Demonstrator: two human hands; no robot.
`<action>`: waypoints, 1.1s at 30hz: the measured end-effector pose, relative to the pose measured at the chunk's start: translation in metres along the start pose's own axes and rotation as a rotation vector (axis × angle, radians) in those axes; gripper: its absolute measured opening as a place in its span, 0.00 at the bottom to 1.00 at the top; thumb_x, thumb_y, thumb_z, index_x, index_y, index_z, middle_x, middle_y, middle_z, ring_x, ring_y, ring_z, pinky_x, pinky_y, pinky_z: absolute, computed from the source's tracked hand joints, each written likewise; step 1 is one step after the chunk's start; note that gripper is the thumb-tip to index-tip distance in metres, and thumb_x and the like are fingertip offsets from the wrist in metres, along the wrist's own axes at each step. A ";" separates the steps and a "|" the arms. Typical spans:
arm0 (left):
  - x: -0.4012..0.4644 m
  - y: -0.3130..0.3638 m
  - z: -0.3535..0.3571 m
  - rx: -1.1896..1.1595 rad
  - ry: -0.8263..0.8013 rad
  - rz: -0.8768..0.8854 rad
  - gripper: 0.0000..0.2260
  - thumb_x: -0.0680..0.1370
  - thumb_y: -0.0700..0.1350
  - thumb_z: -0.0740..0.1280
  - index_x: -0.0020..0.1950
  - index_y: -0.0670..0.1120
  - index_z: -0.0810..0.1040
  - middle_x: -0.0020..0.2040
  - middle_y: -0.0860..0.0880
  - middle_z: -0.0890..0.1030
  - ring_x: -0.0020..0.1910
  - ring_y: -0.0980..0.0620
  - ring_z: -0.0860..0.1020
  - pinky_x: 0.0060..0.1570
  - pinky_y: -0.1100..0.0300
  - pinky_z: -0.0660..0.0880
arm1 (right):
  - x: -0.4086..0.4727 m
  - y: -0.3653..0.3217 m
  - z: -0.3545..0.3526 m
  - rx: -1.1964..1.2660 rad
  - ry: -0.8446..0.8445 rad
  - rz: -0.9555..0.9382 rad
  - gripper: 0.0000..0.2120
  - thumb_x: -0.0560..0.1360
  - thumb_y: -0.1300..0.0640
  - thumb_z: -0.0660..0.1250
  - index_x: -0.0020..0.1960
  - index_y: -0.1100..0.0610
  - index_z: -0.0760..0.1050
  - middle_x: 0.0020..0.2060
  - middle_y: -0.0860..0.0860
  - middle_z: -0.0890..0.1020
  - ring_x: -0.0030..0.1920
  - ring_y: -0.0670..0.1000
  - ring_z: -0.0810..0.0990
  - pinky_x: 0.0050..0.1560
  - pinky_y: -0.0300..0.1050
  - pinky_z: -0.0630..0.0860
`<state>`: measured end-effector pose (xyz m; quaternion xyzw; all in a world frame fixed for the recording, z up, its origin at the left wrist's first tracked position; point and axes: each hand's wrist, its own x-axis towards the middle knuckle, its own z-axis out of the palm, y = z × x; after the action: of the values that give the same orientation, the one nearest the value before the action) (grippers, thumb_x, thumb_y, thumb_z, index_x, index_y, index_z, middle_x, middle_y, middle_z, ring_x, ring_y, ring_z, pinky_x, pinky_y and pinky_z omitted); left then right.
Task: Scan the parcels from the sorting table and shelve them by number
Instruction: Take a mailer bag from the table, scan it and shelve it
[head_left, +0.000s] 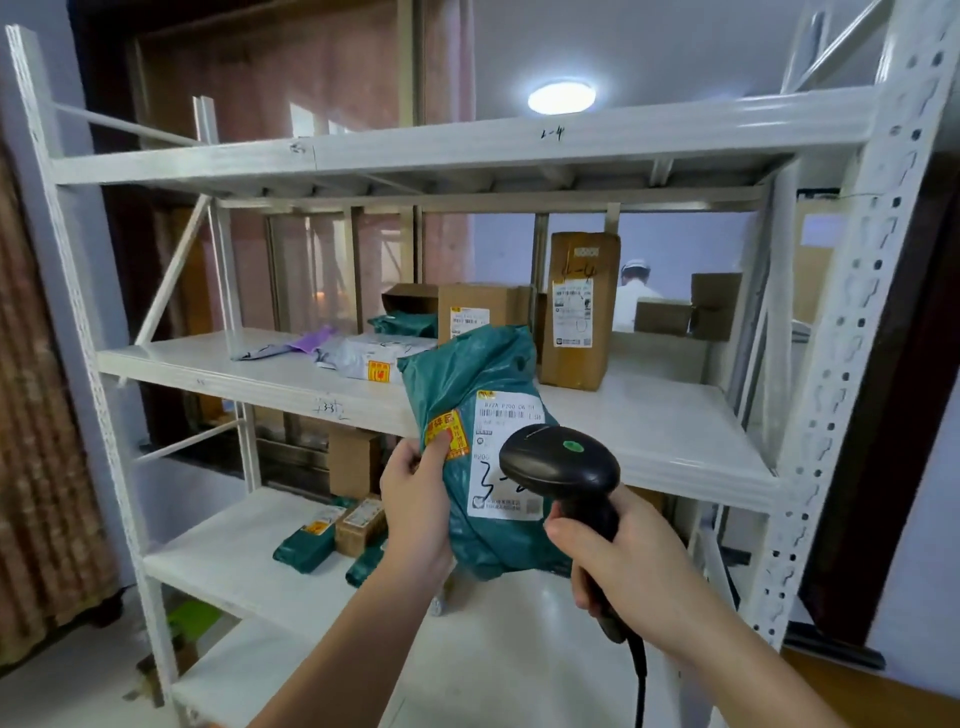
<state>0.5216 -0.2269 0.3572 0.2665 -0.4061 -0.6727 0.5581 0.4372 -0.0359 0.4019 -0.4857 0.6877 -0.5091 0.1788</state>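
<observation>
My left hand (418, 499) grips a green plastic mailer parcel (467, 379) by its left edge, thumb on an orange sticker, and holds it upright in front of the white shelving rack (675, 447). The parcel's white label (506, 457) bears a barcode and a handwritten number. My right hand (623, 561) holds a black handheld barcode scanner (563, 467) by its grip, its head over the label's lower right. A cable hangs from the scanner's handle.
The middle shelf holds a tall brown box (579, 312), a lower brown box (467, 306), a grey mailer (371, 356) and a purple bag (311, 343). Below lie green parcels (306, 545) and small boxes (361, 522). A person in white (636, 291) stands behind the rack.
</observation>
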 end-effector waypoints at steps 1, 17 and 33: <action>0.007 0.002 0.009 -0.005 -0.004 0.016 0.15 0.81 0.45 0.73 0.38 0.47 0.72 0.42 0.40 0.82 0.41 0.43 0.80 0.49 0.40 0.79 | 0.006 0.000 -0.003 -0.003 0.007 -0.008 0.02 0.78 0.57 0.67 0.48 0.54 0.74 0.25 0.53 0.77 0.24 0.49 0.75 0.30 0.48 0.74; 0.122 -0.009 0.121 0.069 -0.114 0.218 0.15 0.84 0.43 0.68 0.38 0.50 0.72 0.39 0.45 0.83 0.42 0.44 0.83 0.44 0.46 0.80 | 0.079 0.010 -0.040 0.044 0.147 0.068 0.02 0.79 0.57 0.67 0.51 0.55 0.74 0.24 0.57 0.77 0.24 0.52 0.75 0.30 0.44 0.75; 0.228 -0.062 0.170 0.569 -0.274 0.565 0.07 0.84 0.36 0.66 0.48 0.41 0.71 0.60 0.43 0.71 0.52 0.53 0.70 0.50 0.80 0.64 | 0.138 0.024 -0.033 0.027 0.269 0.128 0.02 0.78 0.58 0.67 0.50 0.55 0.74 0.25 0.58 0.77 0.25 0.54 0.75 0.32 0.48 0.74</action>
<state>0.2969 -0.4024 0.4168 0.1963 -0.7033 -0.3837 0.5654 0.3368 -0.1353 0.4289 -0.3657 0.7280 -0.5665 0.1237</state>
